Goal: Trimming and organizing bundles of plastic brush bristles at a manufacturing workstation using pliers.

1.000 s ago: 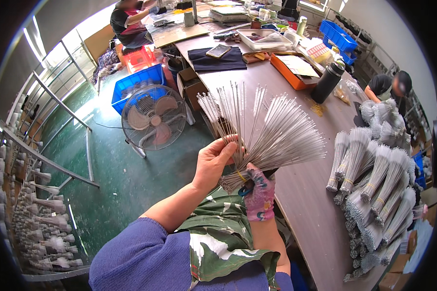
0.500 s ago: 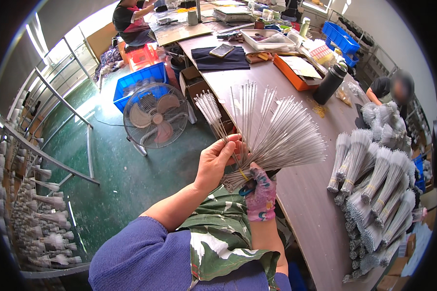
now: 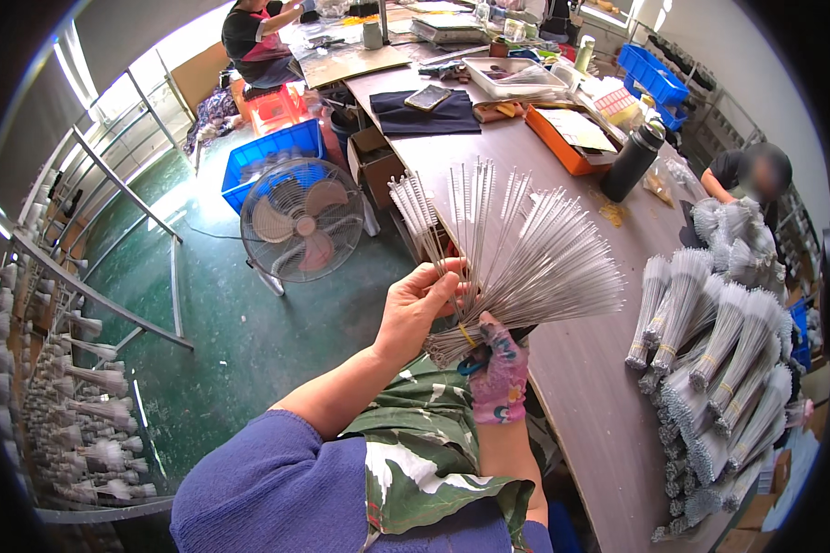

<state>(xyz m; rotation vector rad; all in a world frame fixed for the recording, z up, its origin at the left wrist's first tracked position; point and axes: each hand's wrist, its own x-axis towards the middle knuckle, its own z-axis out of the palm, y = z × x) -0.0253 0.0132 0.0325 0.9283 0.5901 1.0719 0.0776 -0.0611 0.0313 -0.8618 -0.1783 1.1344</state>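
A fanned-out bundle of thin wire brushes (image 3: 558,263) with pale bristled tips stands in front of me, its looped ends pointing down toward my lap. A yellow rubber band (image 3: 468,334) goes round the stems near those ends. My right hand (image 3: 500,373), in a pink patterned fingerless glove, is closed round the lower stems. With thumb and fingers pinched together, my left hand (image 3: 417,309) is bare and holds some stems at the bundle's left side. A smaller cluster of brush tips (image 3: 413,205) leans left above it, apart from the main fan.
Banded brush bundles (image 3: 710,359) are heaped on the table (image 3: 563,369) at right. A black bottle (image 3: 633,161), an orange box (image 3: 572,147) and a phone (image 3: 428,98) on dark cloth lie farther back. A floor fan (image 3: 302,221) and blue crate (image 3: 272,157) stand left; other people sit beyond.
The small cluster by my left hand has shifted slightly right, nearer the main fan. Both hands keep their hold; the whole view has shifted a little.
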